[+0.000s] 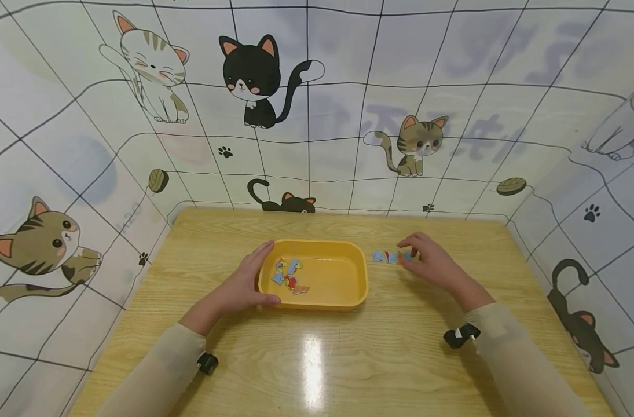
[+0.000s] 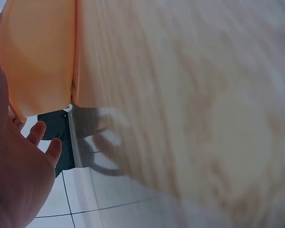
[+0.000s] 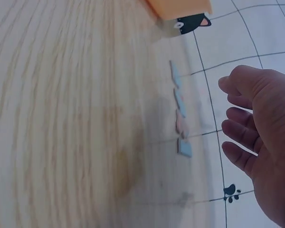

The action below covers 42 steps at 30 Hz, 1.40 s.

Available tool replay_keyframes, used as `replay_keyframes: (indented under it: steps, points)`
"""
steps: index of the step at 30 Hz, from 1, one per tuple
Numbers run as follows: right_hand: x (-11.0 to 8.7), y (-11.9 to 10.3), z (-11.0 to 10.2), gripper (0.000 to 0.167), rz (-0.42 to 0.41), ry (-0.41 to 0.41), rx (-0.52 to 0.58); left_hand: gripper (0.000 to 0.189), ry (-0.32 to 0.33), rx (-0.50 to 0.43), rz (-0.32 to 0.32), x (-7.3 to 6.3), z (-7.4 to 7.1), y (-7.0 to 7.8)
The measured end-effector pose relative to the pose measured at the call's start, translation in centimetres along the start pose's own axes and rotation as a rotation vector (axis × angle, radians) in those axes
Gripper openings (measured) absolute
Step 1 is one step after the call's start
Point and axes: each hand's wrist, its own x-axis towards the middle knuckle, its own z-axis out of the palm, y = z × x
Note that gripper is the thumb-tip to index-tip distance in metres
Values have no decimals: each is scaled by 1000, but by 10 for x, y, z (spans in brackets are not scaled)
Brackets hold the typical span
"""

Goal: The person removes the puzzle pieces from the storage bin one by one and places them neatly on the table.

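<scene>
A shallow yellow tray (image 1: pixel 343 289) stands on the wooden table with several small colourful puzzle pieces (image 1: pixel 290 282) in its left part. My left hand (image 1: pixel 242 282) grips the tray's left end, thumb at the near corner and fingers along the far one. In the left wrist view, the tray's outer wall (image 2: pixel 35 57) shows beside that hand. To the right of the tray, several puzzle pieces (image 1: pixel 389 257) lie in a row. Above the row's right end is my right hand (image 1: pixel 430 263). The right wrist view shows its fingers loosely bent, with nothing between them, apart from the pieces (image 3: pixel 180 122).
The wooden table (image 1: pixel 254 359) meets a wall covering (image 1: pixel 343 168) printed with cats and grid lines at its far edge. The covering also rises on both sides. A band with a small black device sits at each wrist.
</scene>
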Motion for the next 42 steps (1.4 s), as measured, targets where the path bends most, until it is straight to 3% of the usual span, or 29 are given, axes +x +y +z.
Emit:
replay_keyframes:
  steps: [11,23,42]
  points:
    - [18,-42,1,29,-87,-1,25,139,3,4,6,0,0,1]
    - [30,-70,12,29,-174,-47,46,139,-1,5,8,-1,0,0]
    - [60,-118,45,32,-177,-261,21,140,-3,8,14,-1,0,-2]
